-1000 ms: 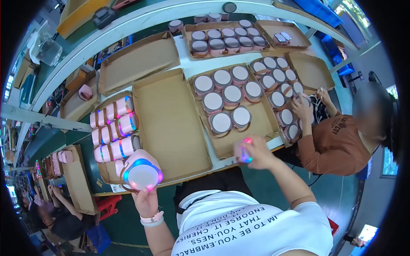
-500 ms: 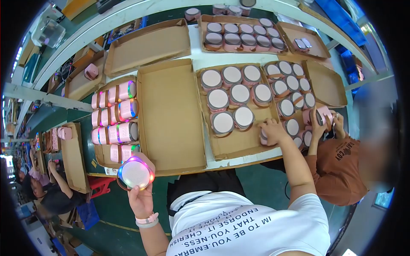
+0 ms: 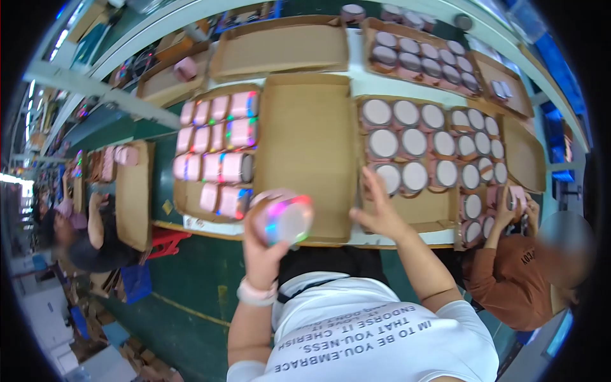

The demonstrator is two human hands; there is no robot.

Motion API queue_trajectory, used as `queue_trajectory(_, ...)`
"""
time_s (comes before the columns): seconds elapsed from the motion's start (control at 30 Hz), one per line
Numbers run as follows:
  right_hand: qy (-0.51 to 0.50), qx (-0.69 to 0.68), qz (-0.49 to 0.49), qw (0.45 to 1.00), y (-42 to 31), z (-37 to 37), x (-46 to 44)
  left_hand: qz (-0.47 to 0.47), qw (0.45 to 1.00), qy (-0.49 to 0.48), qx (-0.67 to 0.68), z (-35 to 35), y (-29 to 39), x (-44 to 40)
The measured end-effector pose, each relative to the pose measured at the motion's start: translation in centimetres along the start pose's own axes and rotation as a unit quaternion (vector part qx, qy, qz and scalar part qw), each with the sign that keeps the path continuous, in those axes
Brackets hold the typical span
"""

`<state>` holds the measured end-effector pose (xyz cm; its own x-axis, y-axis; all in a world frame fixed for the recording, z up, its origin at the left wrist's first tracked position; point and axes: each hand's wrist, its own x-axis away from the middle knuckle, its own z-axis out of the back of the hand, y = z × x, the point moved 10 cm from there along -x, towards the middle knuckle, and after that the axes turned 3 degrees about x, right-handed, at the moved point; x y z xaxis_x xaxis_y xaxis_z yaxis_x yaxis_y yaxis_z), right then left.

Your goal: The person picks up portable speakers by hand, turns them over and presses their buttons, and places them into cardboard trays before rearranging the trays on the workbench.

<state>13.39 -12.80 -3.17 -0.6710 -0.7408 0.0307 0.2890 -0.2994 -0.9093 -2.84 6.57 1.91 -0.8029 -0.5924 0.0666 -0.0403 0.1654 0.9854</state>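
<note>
While the left hand [image 3: 262, 256] grasps a lit device [image 3: 287, 221] near the table edge [image 3: 367, 239], right hand [image 3: 383, 217] unclenched, roomy tray [image 3: 305, 146] beyond

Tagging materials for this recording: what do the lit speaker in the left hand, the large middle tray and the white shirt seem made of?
Lit speaker: probably plastic, going by its pink shell and glowing ring; blur leaves the finish open.
Large middle tray: apparently matte cardboard, brown, thin upturned walls.
White shirt: soft-looking cloth, matte, creased.
</note>
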Motion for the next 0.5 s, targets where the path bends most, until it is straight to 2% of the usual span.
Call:
queue_trajectory(0.03, -0.084, -0.233, -0.072, 0.966, -1.5, -4.2, 0.4, -0.021, 0.996, 0.024, -0.085, -0.4, -0.6, 0.1)
queue_trajectory(0.07, -0.112, -0.416, -0.032, 0.902, -4.0, -7.1, 0.3, -0.031, 0.992, 0.039, -0.116, -2.1, 0.0, -0.4)
queue_trajectory(0.1, -0.043, -0.476, -0.057, 0.877, -4.4, -8.2, -0.1, -0.06, 0.956, 0.011, -0.288, -3.3, -0.4, -0.9)
queue_trajectory(0.13, 0.029, -0.529, -0.082, 0.844, -4.3, -8.8, -0.3, -0.096, 0.939, 0.022, -0.331, -5.0, 1.5, -0.8)
queue_trajectory(0.17, 0.058, -0.58, -0.107, 0.805, -4.0, -9.1, -0.8, -0.088, 0.941, 0.027, -0.325, -5.8, 1.6, -0.8)
queue_trajectory(0.2, 0.087, -0.628, -0.131, 0.762, -3.7, -9.0, -1.2, -0.064, 0.942, -0.01, -0.329, -6.4, 1.1, -1.0)
queue_trajectory(0.23, 0.126, -0.577, -0.153, 0.792, -3.6, -7.9, -1.1, -0.106, 0.934, -0.082, -0.331, -7.2, 1.8, -1.1)
queue_trajectory(0.27, 0.126, -0.595, -0.128, 0.783, -4.0, -7.4, -1.4, -0.146, 0.92, -0.153, -0.331, -7.9, 2.4, -0.8)
queue_trajectory(0.3, 0.121, -0.549, -0.144, 0.814, -3.8, -6.7, -1.4, -0.082, 0.923, -0.225, -0.303, -7.5, 1.1, -0.8)
queue_trajectory(0.33, 0.117, -0.501, -0.16, 0.842, -3.5, -6.1, -1.1, -0.083, 0.922, -0.227, -0.302, -5.9, 1.0, -1.0)
queue_trajectory(0.37, 0.12, -0.501, -0.158, 0.843, -2.7, -6.0, -0.6, -0.096, 0.903, -0.259, -0.328, -4.7, 0.4, -1.0)
queue_trajectory(0.4, 0.152, -0.253, -0.048, 0.954, -3.9, -3.9, -0.3, -0.111, 0.882, -0.29, -0.355, -3.4, -0.2, -1.1)
queue_trajectory(0.43, 0.173, 0.018, 0.066, 0.983, -6.2, -3.1, 0.3, -0.085, 0.869, -0.236, -0.427, 0.0, -1.5, -2.2)
queue_trajectory(0.47, 0.157, 0.197, 0.131, 0.959, -9.2, -2.5, 1.0, -0.08, 0.853, -0.17, -0.488, 4.2, -2.9, -3.4)
queue_trajectory(0.5, 0.134, 0.369, 0.189, 0.9, -12.6, -1.8, 1.9, -0.063, 0.806, -0.084, -0.582, 9.0, -4.3, -4.6)
